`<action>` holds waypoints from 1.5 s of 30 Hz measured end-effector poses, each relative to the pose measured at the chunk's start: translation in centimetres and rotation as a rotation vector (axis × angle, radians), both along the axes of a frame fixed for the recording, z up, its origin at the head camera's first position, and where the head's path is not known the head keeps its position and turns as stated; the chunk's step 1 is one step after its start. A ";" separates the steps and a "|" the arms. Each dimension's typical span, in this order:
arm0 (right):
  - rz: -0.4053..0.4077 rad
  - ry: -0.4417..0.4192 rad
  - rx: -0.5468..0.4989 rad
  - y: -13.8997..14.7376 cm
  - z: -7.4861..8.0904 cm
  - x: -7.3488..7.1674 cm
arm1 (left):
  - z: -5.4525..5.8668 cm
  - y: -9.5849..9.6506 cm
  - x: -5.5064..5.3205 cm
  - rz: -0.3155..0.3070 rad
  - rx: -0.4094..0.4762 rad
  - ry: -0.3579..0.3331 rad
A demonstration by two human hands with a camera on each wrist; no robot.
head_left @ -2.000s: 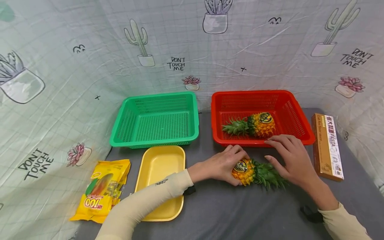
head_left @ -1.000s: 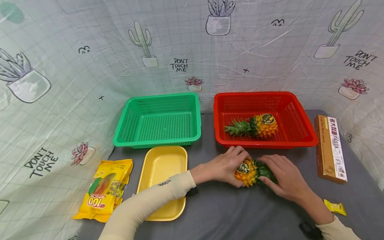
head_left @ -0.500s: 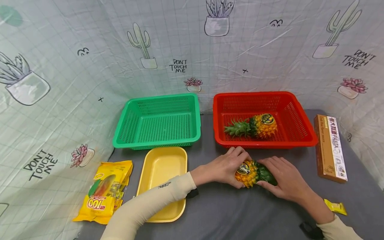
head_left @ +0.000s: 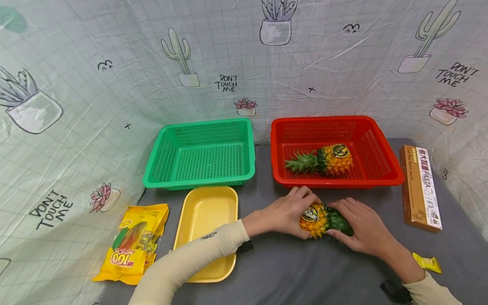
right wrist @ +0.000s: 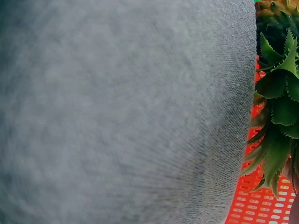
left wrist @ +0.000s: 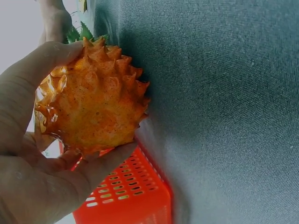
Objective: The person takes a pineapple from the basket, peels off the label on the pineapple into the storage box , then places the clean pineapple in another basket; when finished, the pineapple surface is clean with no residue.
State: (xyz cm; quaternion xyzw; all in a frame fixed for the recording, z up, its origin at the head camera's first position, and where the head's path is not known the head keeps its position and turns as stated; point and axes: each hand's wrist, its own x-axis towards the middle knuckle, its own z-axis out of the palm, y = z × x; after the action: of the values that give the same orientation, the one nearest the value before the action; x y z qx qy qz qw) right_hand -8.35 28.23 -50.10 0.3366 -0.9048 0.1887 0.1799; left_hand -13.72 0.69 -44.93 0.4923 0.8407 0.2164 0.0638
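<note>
A small pineapple (head_left: 316, 222) with a dark round label lies sideways in front of the red basket (head_left: 335, 183), its green crown (head_left: 337, 222) pointing right. My left hand (head_left: 286, 214) grips the yellow body from its left end. In the left wrist view, thumb and fingers curve round the spiky orange fruit (left wrist: 100, 100), close over the grey cloth. My right hand (head_left: 362, 228) holds the crown between thumb and fingers and covers most of the leaves. The right wrist view shows these leaves (right wrist: 280, 112) at its right edge. Another pineapple (head_left: 335, 160) lies in the red basket.
A green basket (head_left: 198, 184) stands at the back left, with a yellow tray (head_left: 207, 212) before it. Far left lies a yellow dried-mango bag (head_left: 131, 241). On the right are a pasta box (head_left: 421, 188) and a small yellow packet (head_left: 427, 262) beside my right forearm.
My right hand has come left from above the leaf tips and taken hold of the crown. The small yellow packet by my forearm has come into view. The left hand keeps its grip.
</note>
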 end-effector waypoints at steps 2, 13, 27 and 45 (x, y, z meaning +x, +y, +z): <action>0.006 0.002 -0.004 -0.1 0.0 0.0 | 0.0 -0.1 0.2 0.007 -0.005 0.006; 0.028 -0.005 -0.004 -0.1 0.0 0.1 | 1.1 -1.2 0.5 0.016 -0.011 0.005; 0.034 0.016 -0.014 -0.1 0.1 0.0 | 2.6 -2.9 0.1 0.136 0.147 -0.064; 0.034 0.050 -0.011 -0.3 0.0 0.0 | 1.9 -2.4 0.5 0.174 0.141 0.008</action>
State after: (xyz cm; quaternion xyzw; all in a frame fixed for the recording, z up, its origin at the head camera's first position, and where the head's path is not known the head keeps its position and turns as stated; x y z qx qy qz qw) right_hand -8.36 27.89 -50.13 0.3555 -0.8932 0.1882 0.2010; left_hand -13.24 -1.75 -43.04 0.4214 0.8632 0.2780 0.0066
